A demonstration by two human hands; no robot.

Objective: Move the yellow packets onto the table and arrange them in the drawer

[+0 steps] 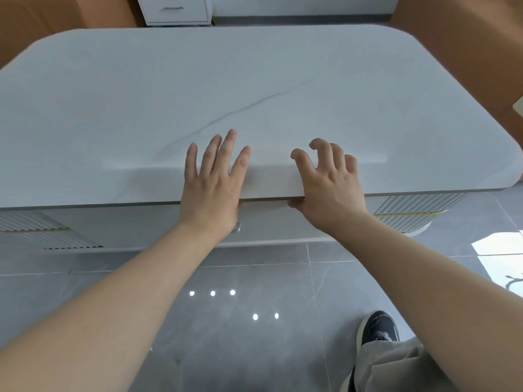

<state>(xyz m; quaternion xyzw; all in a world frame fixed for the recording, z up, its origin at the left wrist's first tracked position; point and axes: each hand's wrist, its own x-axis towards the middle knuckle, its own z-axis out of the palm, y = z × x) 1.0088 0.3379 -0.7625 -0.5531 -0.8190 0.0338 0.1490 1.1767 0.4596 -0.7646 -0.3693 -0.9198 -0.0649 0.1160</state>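
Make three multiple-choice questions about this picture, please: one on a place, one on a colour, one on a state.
1. Where are the left hand and the right hand?
A) on the floor
B) at the near edge of the table
C) on the cabinet at the back

2. What colour is the table top?
A) black
B) red
C) white with a thin grey vein

3. How are the left hand's fingers?
A) straight and spread
B) closed in a fist
C) pinching a packet

Answers:
1 B, since both palms lie across the near edge.
2 C, since the top is pale with one dark line.
3 A, since the four fingers lie flat on the top, apart.
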